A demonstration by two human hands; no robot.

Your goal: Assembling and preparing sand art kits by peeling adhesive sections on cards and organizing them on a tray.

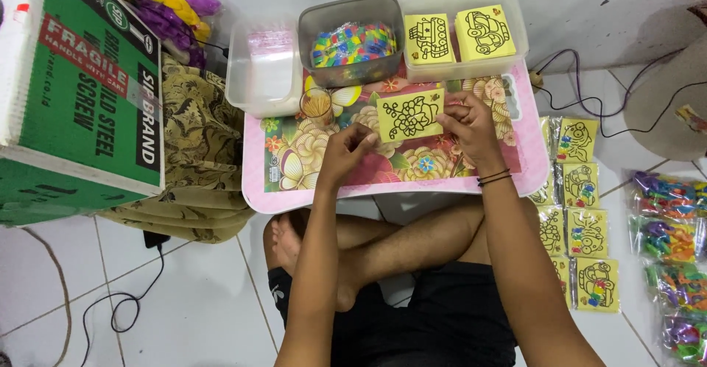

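The person's crossed bare legs (pixel 383 253) sit closest, tucked under a small pink lap table (pixel 515 179) with a flower-printed top. Over it, the right hand (pixel 465 122) pinches the right edge of a yellow card with a black flower outline (pixel 409 116), holding it flat just above the tabletop. The left hand (pixel 347 148) rests on the table just below the card's left corner, fingers curled; whether it grips anything cannot be told. This card appears not yet bagged. Behind the table stand three tubs: a clear one with clear plastic sleeves (pixel 264 65), a grey one with small multicoloured packets (pixel 352 43), and a clear one with two stacks of blank yellow outline cards (pixel 456 36), so a good supply seems left to do. On the floor to the right lie rows of finished-looking packed cards (pixel 582 223) and bags of coloured pieces (pixel 670 256).
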